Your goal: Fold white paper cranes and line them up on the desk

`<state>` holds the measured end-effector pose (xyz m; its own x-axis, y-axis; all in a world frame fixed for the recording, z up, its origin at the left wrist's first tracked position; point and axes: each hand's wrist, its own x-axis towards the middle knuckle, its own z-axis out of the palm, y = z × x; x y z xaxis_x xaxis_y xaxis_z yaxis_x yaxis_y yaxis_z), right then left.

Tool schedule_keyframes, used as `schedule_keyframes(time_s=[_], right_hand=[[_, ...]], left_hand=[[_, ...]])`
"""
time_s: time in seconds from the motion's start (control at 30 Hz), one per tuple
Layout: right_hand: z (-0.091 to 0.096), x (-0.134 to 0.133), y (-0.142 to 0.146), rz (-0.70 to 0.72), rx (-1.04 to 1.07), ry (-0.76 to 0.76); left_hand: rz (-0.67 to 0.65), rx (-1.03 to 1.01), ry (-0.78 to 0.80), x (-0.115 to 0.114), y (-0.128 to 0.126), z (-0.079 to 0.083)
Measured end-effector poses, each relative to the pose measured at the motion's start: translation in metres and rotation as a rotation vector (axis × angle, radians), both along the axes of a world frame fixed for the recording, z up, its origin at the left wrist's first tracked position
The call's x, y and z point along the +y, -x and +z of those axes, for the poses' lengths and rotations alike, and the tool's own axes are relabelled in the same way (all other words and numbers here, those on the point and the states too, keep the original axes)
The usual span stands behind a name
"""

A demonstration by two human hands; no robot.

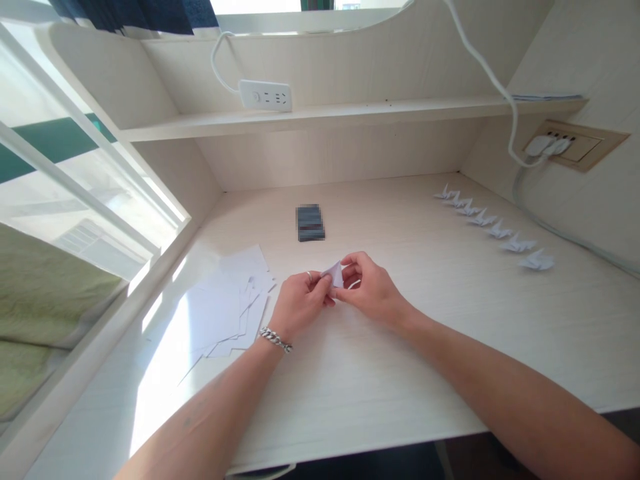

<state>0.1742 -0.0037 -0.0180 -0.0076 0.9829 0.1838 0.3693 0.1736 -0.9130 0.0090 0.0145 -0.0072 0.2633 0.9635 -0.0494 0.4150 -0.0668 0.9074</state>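
Note:
A small piece of folded white paper is held between my two hands, just above the desk. My left hand pinches its left side between thumb and fingers; a ring and a chain bracelet show on this hand and wrist. From the right, my right hand grips the paper's edge with thumb and fingertips, the other fingers curled. Left of my hands lies a loose pile of white paper sheets. Along the right side of the desk stands a row of several folded paper cranes.
Behind my hands lies a dark, blurred-out flat object. A shelf crosses the back and carries a white power strip. A white cable hangs down to a wall socket. Slatted white rails border the left.

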Motion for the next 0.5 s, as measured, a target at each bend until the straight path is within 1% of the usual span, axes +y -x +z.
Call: schedule_keyframes(time_s=[0.17,0.27,0.33,0.4,0.47,0.5], right_hand=[[0.000,0.000,0.000,0.007,0.003,-0.026],[-0.001,0.002,-0.001,0.005,0.044,-0.031],[-0.001,0.005,-0.001,0.027,0.137,0.003],[0.000,0.008,-0.002,0.043,0.270,0.080],[0.000,0.010,-0.003,0.056,0.365,0.144],[0.001,0.010,-0.003,0.066,0.379,0.154]], left_hand=[[0.038,-0.191,0.150,0.000,-0.001,0.002],[0.037,-0.296,0.218,0.000,0.000,0.005],[0.025,-0.335,0.250,0.001,0.001,0.006],[0.018,-0.354,0.269,0.001,0.001,0.006],[0.016,-0.358,0.257,0.002,0.002,0.006],[0.017,-0.358,0.241,0.002,0.002,0.006]])
